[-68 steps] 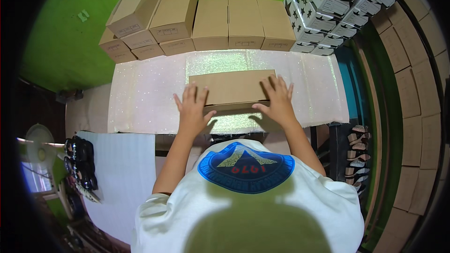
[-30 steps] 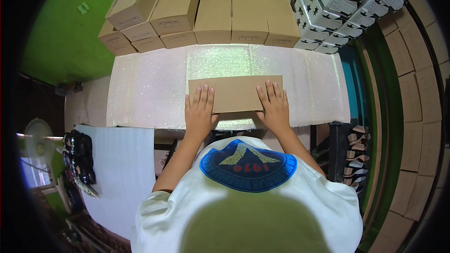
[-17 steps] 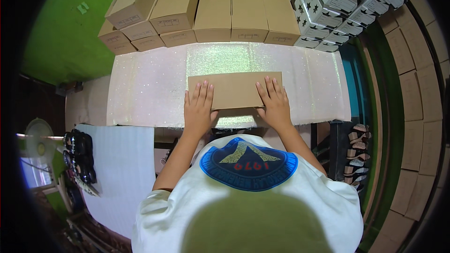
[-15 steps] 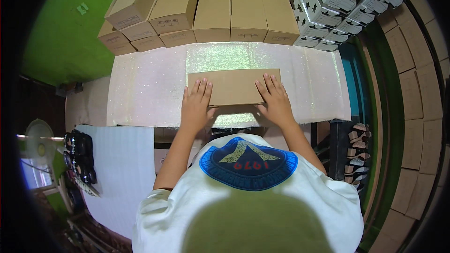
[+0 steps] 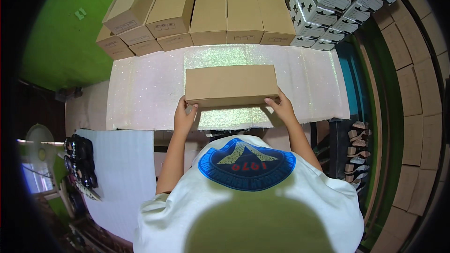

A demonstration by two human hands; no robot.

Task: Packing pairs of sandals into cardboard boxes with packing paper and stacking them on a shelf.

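A closed brown cardboard box (image 5: 230, 82) is in front of me at the middle of the table, its long side toward me. My left hand (image 5: 185, 112) grips its near left corner, thumb on the front face and the other fingers round the left end, partly hidden. At the right end my right hand (image 5: 281, 106) holds the box the same way, thumb on the front. Whether the box rests on the table or is slightly lifted I cannot tell. Beneath it lies a sparkly whitish cloth (image 5: 145, 89) with a greenish shimmering band.
Brown boxes (image 5: 208, 18) line the far edge, stacked at the left. White boxes with black stars (image 5: 323, 14) pile up at far right. Shelves of brown boxes (image 5: 412, 136) and shoes (image 5: 358, 147) stand right. Black shoes (image 5: 82, 161) sit beside a white surface (image 5: 122, 173), near a fan (image 5: 40, 143).
Both hands have moved from lying flat on the box's top to gripping its two ends. The box has shifted slightly, and more of its front face shows.
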